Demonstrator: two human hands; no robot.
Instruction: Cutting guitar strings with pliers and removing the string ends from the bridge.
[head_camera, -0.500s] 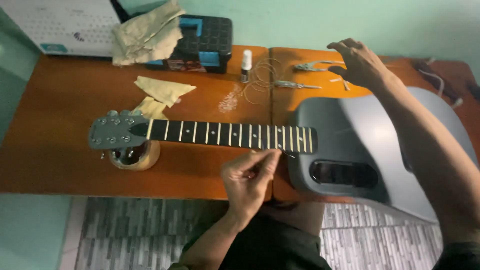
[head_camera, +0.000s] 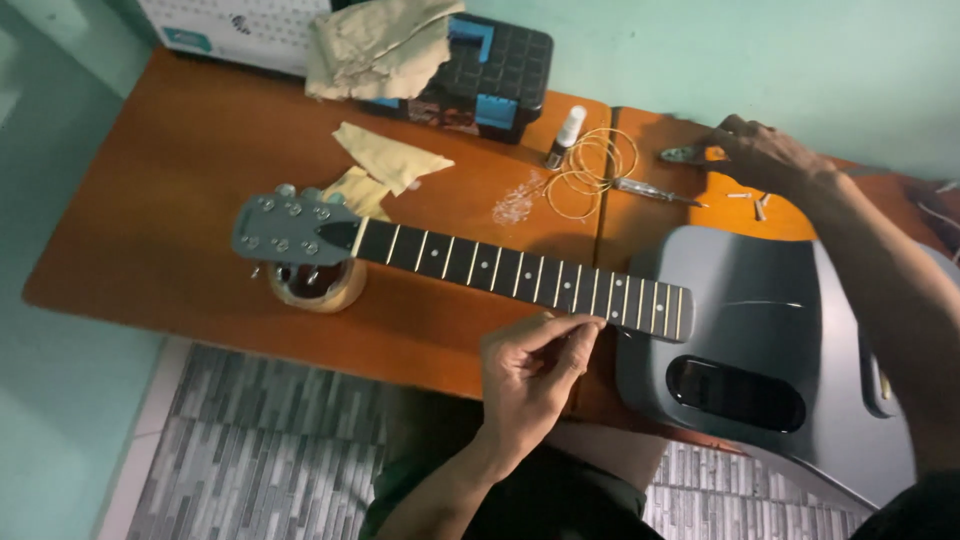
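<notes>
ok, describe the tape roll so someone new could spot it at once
Start at the orange table and find the grey guitar lying across it. Follow its dark fretboard left to the grey headstock. The tape roll sits under that headstock, propping it up: the only tan ring there, unlike the flat cloth scraps nearby.

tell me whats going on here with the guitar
A person has a grey guitar lying flat across an orange table, its headstock propped on a roll of tape. No strings show on the neck. The left hand pinches at the neck's near edge, while the right hand reaches to a small tool at the far side. Coiled strings lie nearby.
</notes>
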